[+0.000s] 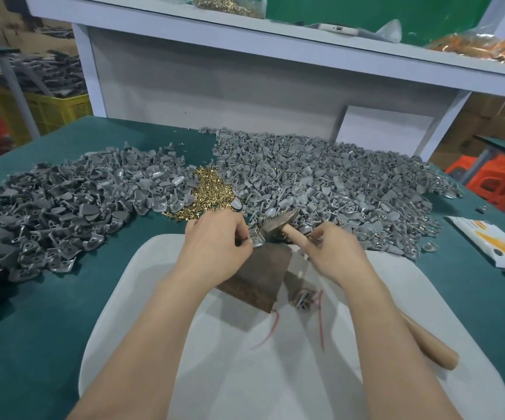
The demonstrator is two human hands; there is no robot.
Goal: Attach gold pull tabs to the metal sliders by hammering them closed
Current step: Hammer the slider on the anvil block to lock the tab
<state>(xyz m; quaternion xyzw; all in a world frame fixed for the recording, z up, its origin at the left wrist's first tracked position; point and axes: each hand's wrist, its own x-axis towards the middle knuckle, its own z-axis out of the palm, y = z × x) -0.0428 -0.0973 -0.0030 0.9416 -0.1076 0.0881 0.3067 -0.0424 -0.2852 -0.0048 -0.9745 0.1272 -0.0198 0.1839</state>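
Green table (pixel 63 298), left hand (pixel 215 239) pinching slider (pixel 258 242), right hand (pixel 337 253) gripping hammer (pixel 275 227)

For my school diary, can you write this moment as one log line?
left hand: pinches slider on dark block | right hand: grips hammer, head close to slider | gold tabs: piled behind

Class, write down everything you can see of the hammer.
The wooden-handled hammer has a dark, rusty-looking metal head and pale handle. It lies slanted, head away from the person. The right hand grips the handle close to the head; the butt end shows beyond the forearm. The head sits low over the dark brown block, beside the small grey slider the left hand pinches.
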